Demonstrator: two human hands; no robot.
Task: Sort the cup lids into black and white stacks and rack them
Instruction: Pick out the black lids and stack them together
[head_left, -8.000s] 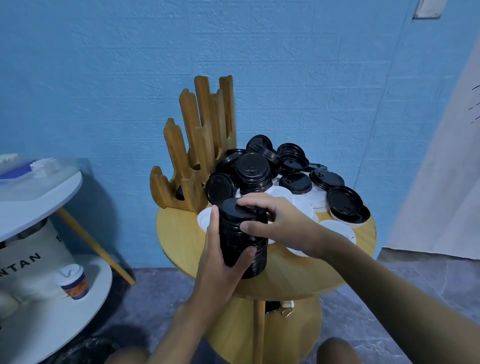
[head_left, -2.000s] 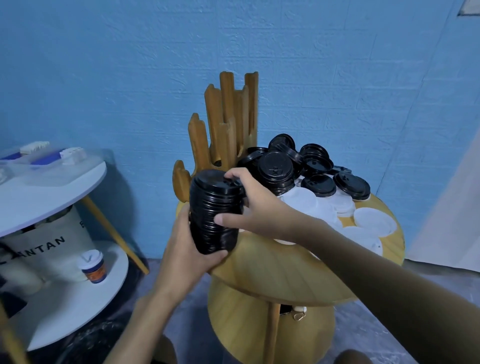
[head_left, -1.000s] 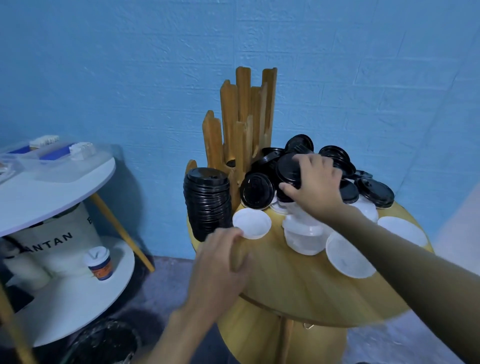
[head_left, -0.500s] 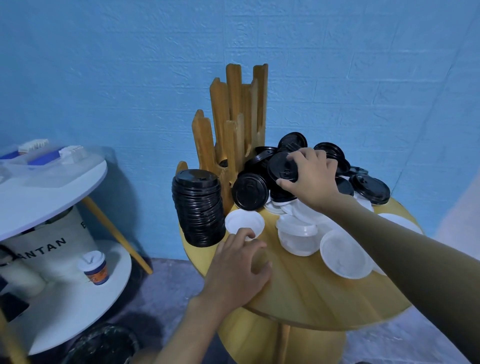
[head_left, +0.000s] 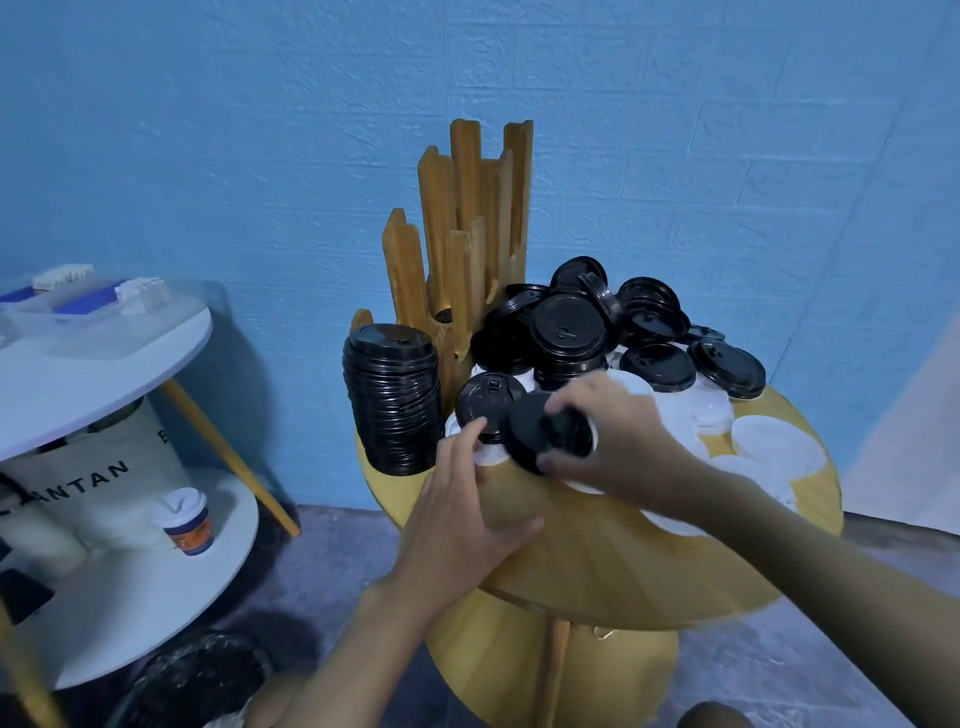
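The right hand (head_left: 623, 441) pinches a round black plastic lid (head_left: 535, 431); the left hand (head_left: 457, 514), fingers loose, holds nothing beside it.

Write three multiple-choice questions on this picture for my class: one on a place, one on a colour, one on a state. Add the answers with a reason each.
1. Where is the tall stack?
A. On the table, left of the rack's tall posts.
B. On the floor.
C. On a chair.

2. What colour is the lid in the right hand?
A. White.
B. Black.
C. Blue.

3. How is the cup on the white shelf?
A. Tipped over.
B. Upright, open.
C. Upright, closed.

Answers:
1 A: it stands at the table's left edge beside the posts.
2 B: the lid the fingers grip is black, though blurred.
3 C: it stands straight, its top closed in white.
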